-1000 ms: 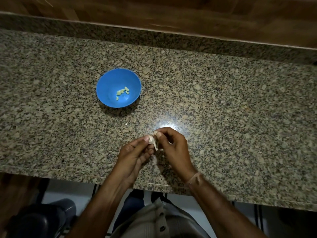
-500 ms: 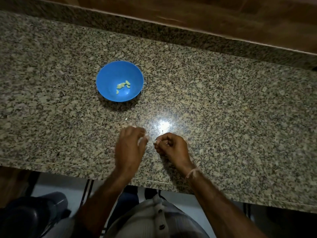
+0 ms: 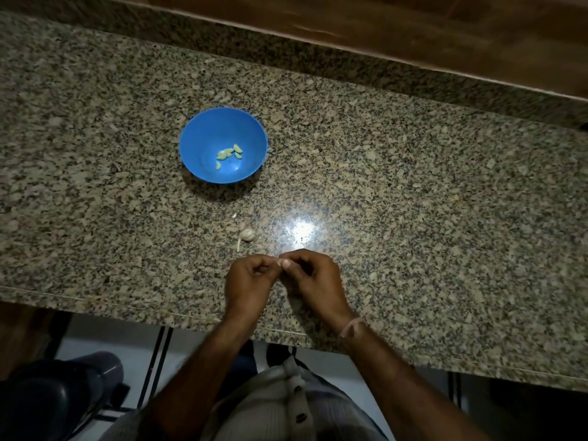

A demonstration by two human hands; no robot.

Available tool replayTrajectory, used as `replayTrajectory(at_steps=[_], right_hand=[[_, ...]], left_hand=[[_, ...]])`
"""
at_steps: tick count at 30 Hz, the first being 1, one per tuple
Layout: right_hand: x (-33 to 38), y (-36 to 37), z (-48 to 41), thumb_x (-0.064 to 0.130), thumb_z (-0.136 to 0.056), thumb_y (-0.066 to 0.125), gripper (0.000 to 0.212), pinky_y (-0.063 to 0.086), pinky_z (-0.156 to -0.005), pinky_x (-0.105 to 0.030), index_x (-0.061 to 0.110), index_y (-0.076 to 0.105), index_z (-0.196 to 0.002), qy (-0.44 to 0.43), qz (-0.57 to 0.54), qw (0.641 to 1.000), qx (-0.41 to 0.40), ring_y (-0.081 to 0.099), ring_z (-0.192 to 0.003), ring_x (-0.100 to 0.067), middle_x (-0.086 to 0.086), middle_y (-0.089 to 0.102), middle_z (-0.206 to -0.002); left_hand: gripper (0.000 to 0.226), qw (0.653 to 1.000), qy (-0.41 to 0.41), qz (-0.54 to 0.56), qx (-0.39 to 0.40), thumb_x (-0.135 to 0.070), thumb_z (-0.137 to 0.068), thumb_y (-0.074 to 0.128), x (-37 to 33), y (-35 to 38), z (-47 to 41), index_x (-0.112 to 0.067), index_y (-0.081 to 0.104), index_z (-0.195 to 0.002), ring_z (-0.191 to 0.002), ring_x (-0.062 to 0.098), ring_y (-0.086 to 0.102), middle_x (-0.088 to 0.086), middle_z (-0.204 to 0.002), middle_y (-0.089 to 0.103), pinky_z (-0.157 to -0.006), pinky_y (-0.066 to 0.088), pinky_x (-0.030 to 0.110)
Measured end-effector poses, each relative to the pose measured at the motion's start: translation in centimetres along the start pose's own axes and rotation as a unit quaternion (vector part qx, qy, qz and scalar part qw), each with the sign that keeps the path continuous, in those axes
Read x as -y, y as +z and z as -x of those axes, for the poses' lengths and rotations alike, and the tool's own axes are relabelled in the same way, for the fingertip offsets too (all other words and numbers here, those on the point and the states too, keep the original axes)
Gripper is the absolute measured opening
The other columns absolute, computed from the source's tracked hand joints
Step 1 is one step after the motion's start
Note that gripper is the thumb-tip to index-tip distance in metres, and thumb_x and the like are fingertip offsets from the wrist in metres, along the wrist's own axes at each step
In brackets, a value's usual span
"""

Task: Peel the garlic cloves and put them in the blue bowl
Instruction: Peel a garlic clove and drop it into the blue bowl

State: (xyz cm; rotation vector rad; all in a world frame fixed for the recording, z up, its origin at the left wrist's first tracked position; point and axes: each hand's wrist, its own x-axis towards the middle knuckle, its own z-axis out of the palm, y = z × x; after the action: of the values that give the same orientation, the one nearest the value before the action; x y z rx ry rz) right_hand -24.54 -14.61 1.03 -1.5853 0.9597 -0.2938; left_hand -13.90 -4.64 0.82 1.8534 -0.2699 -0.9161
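R hand [image 3: 313,278] & L hand [image 3: 251,278] met tip to tip just above the near edge of the granite counter [image 3: 413,218]. Fingers were curled, both pinching a pale bit [image 3: 280,261] btwn thumb and forefinger. It was too small for me to call. I judged it a clove being skinned, the two-handed pinch giving nails purchase. Thin band [image 3: 351,326] on R wrist.

Just beyond the hands, not touching them, lay a garlic piece [image 3: 247,234] w/ a pale strip trailing toward me. Parked in easy reach, prob. next up. Peel fleck [image 3: 234,215] a bit farther out. Farther and left stood the blue bowl [image 3: 197,135], upright, a few peeled cloves [image 3: 229,153] at its bottom. I guessed it sat clear of the work spot so skins wouldn't land in it.

Surface was speckled and polished, w/ lamp glare [image 3: 300,230] right of the garlic piece. Granite upstand [image 3: 286,52] behind, then wood panelling [image 3: 381,20]. Room was dim. Below the edge I saw pale floor [image 3: 197,345] and a dark rounded object [image 3: 63,393], couldn't ID.
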Motion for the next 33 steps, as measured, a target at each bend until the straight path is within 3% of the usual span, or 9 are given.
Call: replayTrajectory(at_steps=[3,6,9,13,16,22,29,31,33], right_hand=[[0.3,0.0,-0.1,0.013,-0.094,0.077,0.01,0.062,-0.089,-0.047,0.005,0.079,-0.099,0.093,-0.163,0.982,0.029,0.076,-0.092,-0.026,-0.01,0.08,-0.094],[0.2,-0.4,0.1,0.006,-0.092,0.077,0.017,0.059,-0.077,-0.04,-0.008,0.074,-0.102,0.161,-0.248,0.954,0.049,0.07,-0.074,-0.021,-0.012,0.076,-0.082],[-0.4,-0.8,0.1,0.012,-0.092,0.079,0.01,0.062,-0.077,-0.04,0.003,0.076,-0.091,0.116,-0.106,0.987,0.021,0.074,-0.076,-0.018,-0.004,0.078,-0.08],[-1.3,-0.3,0.4,0.021,-0.093,0.076,0.013,0.055,-0.068,-0.034,0.019,0.07,-0.082,-0.036,0.172,0.984,-0.025,0.066,-0.075,-0.01,0.008,0.07,-0.079],[-1.9,0.9,1.0,0.015,-0.095,0.07,0.017,0.039,-0.062,-0.035,0.017,0.061,-0.08,-0.113,0.267,0.956,-0.053,0.049,-0.075,-0.015,0.004,0.053,-0.08],[-1.3,2.4,1.3,-0.001,-0.085,0.062,0.022,0.024,-0.058,-0.033,0.016,0.05,-0.08,-0.124,0.367,0.917,-0.092,0.034,-0.078,-0.015,-0.001,0.046,-0.083],[-0.3,3.7,1.2,0.003,-0.081,0.071,0.019,0.029,-0.052,-0.032,0.015,0.056,-0.082,-0.088,0.422,0.895,-0.116,0.052,-0.079,-0.026,-0.003,0.054,-0.084],[0.1,3.7,0.8,0.008,-0.085,0.072,0.013,0.041,-0.055,-0.034,0.014,0.061,-0.081,-0.022,0.379,0.918,-0.113,0.059,-0.078,-0.025,-0.002,0.063,-0.084],[0.8,2.9,0.3,0.021,-0.087,0.081,0.017,0.055,-0.064,-0.035,0.016,0.068,-0.078,0.074,0.189,0.975,-0.092,0.069,-0.074,-0.019,0.0,0.072,-0.077]], left_hand=[[0.011,0.996,-0.041,0.084,0.0,-0.019,-0.09,0.08,-0.1,0.1,0.0,-0.016,0.08,-0.08,-0.087,0.036,0.076,0.01,-0.081,0.078,-0.086,0.063,0.051],[0.014,0.996,-0.038,0.084,0.017,-0.015,-0.094,0.075,0.1,-0.3,0.0,-0.016,0.08,-0.081,-0.087,0.035,0.076,0.011,-0.082,0.079,-0.089,0.061,0.057],[0.012,0.995,0.058,-0.08,-0.012,-0.02,-0.098,0.069,0.7,-0.7,0.0,-0.024,0.08,-0.096,-0.089,0.014,0.074,-0.007,-0.093,0.078,-0.083,0.063,0.048],[0.033,0.929,0.169,-0.326,-0.04,-0.03,-0.091,0.077,1.3,-1.8,-0.2,-0.033,0.063,-0.12,-0.105,0.013,0.058,-0.011,-0.112,0.055,-0.071,0.053,0.035],[0.045,0.918,0.184,-0.351,-0.016,-0.032,-0.086,0.081,1.5,-2.3,-0.4,-0.033,0.057,-0.124,-0.108,0.014,0.052,-0.011,-0.113,0.051,-0.068,0.045,0.031],[0.044,0.916,0.188,-0.355,-0.003,-0.034,-0.088,0.08,1.6,-2.6,-0.8,-0.033,0.054,-0.123,-0.111,0.015,0.05,-0.01,-0.115,0.05,-0.069,0.042,0.031],[0.04,0.906,0.19,-0.377,-0.007,-0.031,-0.089,0.079,1.3,-2.4,-0.6,-0.033,0.053,-0.119,-0.113,0.016,0.048,-0.008,-0.116,0.052,-0.068,0.041,0.032],[0.027,0.915,0.188,-0.357,0.002,-0.029,-0.092,0.075,0.8,-2.4,-0.5,-0.034,0.057,-0.112,-0.11,0.016,0.05,-0.011,-0.111,0.056,-0.069,0.042,0.032],[0.004,0.943,0.155,-0.295,0.026,-0.036,-0.097,0.067,0.6,-2.3,-0.7,-0.035,0.063,-0.098,-0.099,0.015,0.059,-0.014,-0.099,0.064,-0.067,0.048,0.034]])
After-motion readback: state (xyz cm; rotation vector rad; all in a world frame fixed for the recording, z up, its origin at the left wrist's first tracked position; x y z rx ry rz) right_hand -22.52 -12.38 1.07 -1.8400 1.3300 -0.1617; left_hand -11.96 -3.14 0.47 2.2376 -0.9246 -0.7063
